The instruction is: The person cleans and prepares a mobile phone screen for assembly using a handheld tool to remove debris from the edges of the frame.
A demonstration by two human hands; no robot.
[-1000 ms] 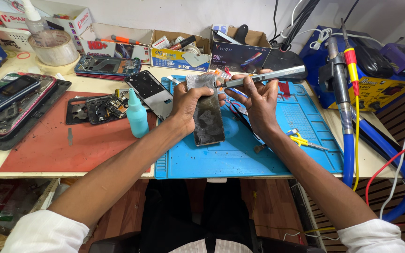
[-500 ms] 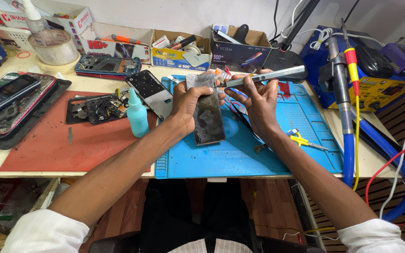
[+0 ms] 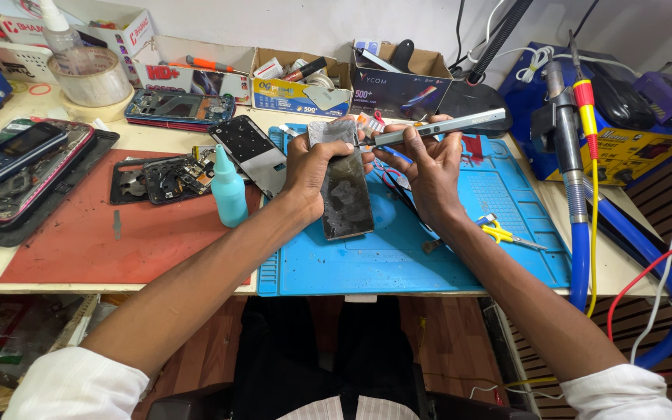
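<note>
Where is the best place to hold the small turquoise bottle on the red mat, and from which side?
Grip the turquoise bottle around its wider lower body, coming from the front. It stands upright, its nozzle tapers thin, and phone parts crowd behind it.

Behind the blue mat (image 3: 460, 257): a dark open box (image 3: 398, 82), a yellow-blue carton (image 3: 297, 89) left, a white-red one (image 3: 188, 66) beyond.

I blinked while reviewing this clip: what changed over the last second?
Nothing visibly changed. The left hand holds the dark phone panel upright over the blue mat, and the right hand holds the silver tool at its top edge, as before.
</note>
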